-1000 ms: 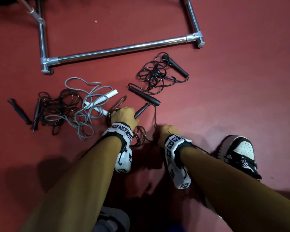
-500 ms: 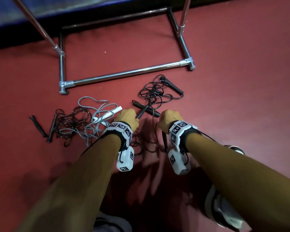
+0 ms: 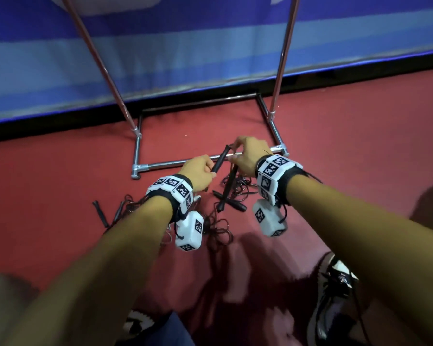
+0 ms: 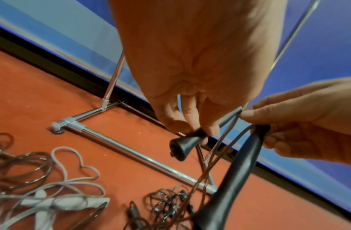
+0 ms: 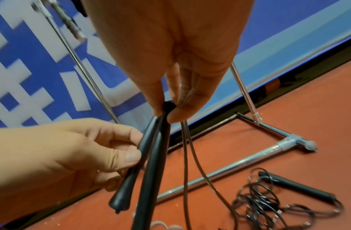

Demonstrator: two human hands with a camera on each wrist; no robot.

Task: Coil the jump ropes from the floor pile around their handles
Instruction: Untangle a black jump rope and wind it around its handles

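A chrome rack base (image 3: 175, 162) and loose ropes (image 4: 44, 183) lie on the floor below. My left hand (image 3: 198, 172) and right hand (image 3: 248, 156) each pinch a black handle (image 5: 151, 163); both handles slant steeply, tops together.

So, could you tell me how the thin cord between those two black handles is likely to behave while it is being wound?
Probably floppy: the cord hangs limp below the right hand. It may tangle, judging by the floor pile.

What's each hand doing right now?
Left hand: pinching one black handle of the jump rope.
Right hand: pinching the tops of both black handles, cord hanging below.
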